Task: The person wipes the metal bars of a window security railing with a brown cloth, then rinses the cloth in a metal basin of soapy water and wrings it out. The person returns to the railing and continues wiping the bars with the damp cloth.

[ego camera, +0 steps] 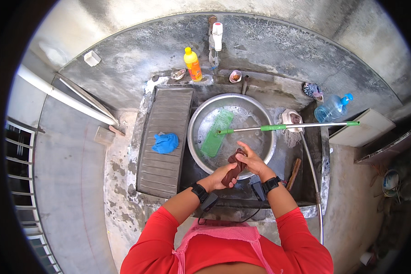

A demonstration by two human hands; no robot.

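Observation:
A twisted brown cloth [233,168] is held between my two hands over the near rim of a round metal basin [194,150]. My left hand [223,176] grips its lower end, and my right hand [252,160] holds the upper end with the index finger stretched out. Soapy water fills the basin, where a green flat mop head [216,135] lies. A silver and green mop pole [308,125] reaches across the basin's right rim, its green end over the mop head. On the ribbed washboard [161,171] at the left lies a blue cloth [165,143].
A string mop [292,120], its metal handle [311,171] and a wooden stick [294,174] are at the right of the concrete sink [325,185]. A yellow bottle [193,65] stands on the back ledge below a white-handled tap [217,37]. A blue pump bottle [332,109] is at the right.

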